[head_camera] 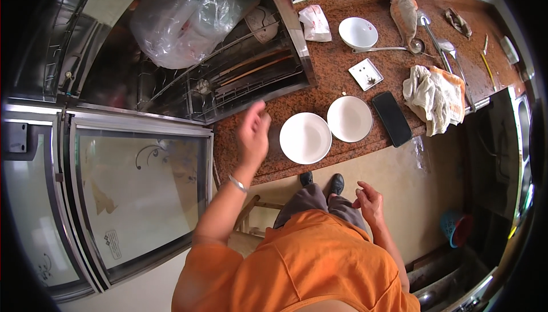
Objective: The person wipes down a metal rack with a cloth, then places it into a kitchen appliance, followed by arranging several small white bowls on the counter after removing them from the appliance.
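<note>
My left hand (254, 134), a silver bangle (238, 183) at its wrist, is raised over the left end of the red-brown granite countertop (274, 98). It is slightly blurred, with nothing visible in it. Just to its right stands a white bowl (305, 138), and a second white bowl (350, 119) sits close against that one. Below the counter's front edge, my right hand (370, 203) hangs over the floor, its fingers loosely bent and holding nothing visible. A black smartphone (392, 119) lies right of the bowls.
A metal dish cabinet (261, 85) with its glass door (141, 192) swung open holds a plastic bag (184, 25) and chopsticks (257, 70). Farther back are a patterned bowl (358, 33), a ladle (416, 46), a loose socket plate (365, 74) and cloths (434, 98). A wooden stool (250, 215) stands below.
</note>
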A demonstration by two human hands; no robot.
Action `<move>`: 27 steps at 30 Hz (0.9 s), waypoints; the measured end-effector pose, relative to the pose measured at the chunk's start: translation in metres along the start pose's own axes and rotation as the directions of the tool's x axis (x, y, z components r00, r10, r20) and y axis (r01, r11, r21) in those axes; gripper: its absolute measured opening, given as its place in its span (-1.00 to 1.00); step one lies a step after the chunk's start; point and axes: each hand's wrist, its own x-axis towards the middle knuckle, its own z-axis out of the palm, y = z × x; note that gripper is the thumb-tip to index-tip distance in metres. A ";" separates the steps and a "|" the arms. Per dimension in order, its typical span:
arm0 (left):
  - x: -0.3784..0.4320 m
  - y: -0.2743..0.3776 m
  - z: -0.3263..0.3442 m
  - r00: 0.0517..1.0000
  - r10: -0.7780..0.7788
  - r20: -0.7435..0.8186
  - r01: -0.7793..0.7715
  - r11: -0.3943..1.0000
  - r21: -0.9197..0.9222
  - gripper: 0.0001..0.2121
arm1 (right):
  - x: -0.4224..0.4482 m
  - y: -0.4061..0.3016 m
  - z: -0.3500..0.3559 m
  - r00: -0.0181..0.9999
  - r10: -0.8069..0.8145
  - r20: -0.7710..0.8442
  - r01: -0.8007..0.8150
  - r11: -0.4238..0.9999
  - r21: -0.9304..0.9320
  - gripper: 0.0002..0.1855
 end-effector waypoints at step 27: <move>0.197 -0.008 -0.017 0.888 -0.373 0.267 0.422 0.436 -0.795 -0.90 | -0.015 0.012 0.012 0.983 0.101 -0.153 -0.092 0.994 0.064 -0.65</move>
